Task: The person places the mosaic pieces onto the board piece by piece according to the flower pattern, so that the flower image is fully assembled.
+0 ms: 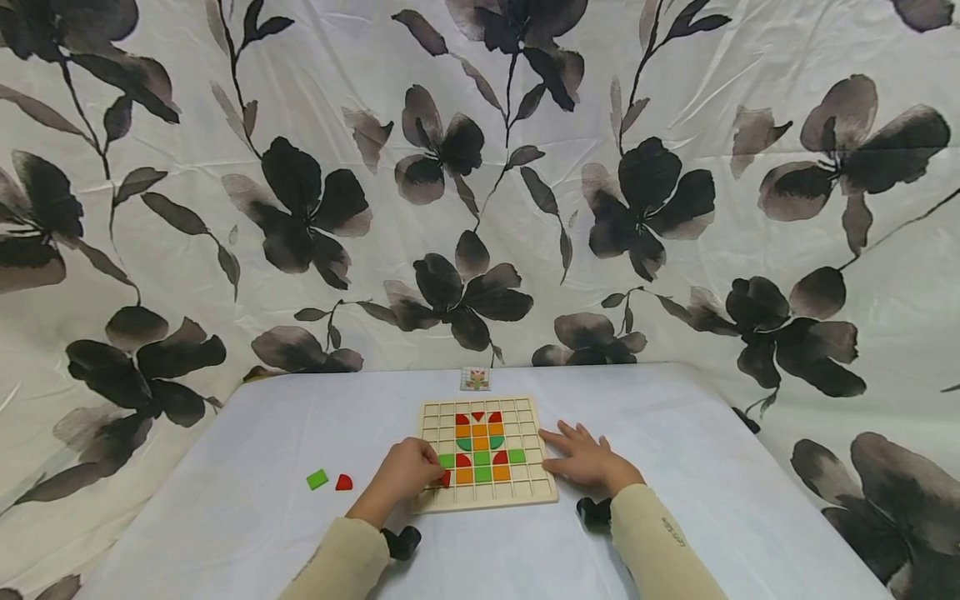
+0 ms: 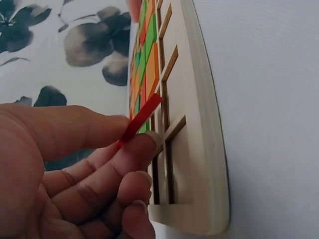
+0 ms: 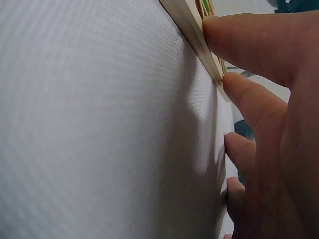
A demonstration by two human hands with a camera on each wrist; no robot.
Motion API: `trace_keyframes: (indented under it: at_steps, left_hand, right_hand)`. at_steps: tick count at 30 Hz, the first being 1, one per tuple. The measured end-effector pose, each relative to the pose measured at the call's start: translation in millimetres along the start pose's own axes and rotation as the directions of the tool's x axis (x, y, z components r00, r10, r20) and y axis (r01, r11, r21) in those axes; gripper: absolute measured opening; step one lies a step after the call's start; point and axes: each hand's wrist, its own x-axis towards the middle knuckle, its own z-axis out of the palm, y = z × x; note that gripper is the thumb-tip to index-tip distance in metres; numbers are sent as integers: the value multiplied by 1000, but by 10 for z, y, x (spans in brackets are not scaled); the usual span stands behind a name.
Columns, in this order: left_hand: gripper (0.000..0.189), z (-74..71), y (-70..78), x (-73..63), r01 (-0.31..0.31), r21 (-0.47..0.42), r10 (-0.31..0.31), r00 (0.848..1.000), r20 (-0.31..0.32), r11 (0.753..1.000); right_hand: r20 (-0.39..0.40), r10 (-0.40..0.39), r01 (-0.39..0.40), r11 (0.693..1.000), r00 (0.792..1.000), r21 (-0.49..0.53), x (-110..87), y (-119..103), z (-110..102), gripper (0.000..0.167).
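Observation:
My left hand (image 1: 407, 468) pinches a red tile (image 2: 141, 118) between thumb and forefinger, tilted over the lower left part of a wooden grid board (image 1: 534, 493). Flat in the board's squares lie red, orange and green tiles, among them a green square (image 1: 517, 456) at the right and an orange square (image 1: 500, 472) in a lower row. My right hand (image 1: 587, 457) lies with spread fingers at the board's right edge. In the right wrist view its thumb (image 3: 244, 37) and forefinger (image 3: 249, 97) touch the board's side (image 3: 192, 35).
Left of the board, a loose green square tile (image 1: 317, 479) and a red rounded tile (image 1: 343, 482) lie on the white tabletop (image 1: 247, 517). A small pattern card (image 1: 476, 379) lies behind the board. A flowered cloth (image 1: 555, 250) hangs at the back.

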Motion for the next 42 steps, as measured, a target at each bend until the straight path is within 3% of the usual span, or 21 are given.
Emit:
trace_keyframes:
  at_steps: [7,16,26,32,42]
  left_hand:
    - [12,37,20,36,17,16,-17,1000,3,1000]
    - [13,55,55,75,-40,60,40,999,0,997]
    - [12,47,38,77,-49,58,49,999,-3,997]
    - [11,-119,-41,99,-51,74,53,998,-29,996]
    - [10,-529,-231,81,-70,195,80,996,-42,978]
  right_hand:
    - [-1,3,-3,1000,1000,-8,-8,0,-17,61]
    - [0,7,-7,1000,1000,-5,-1,3,-39,61]
    - [8,0,0,1000,1000,-3,28,26,-25,62]
    - [14,-1,2,1000,1000,-17,23,19,-22,62]
    - [5,3,-3,1000,1000,-14,31,22,6,62]
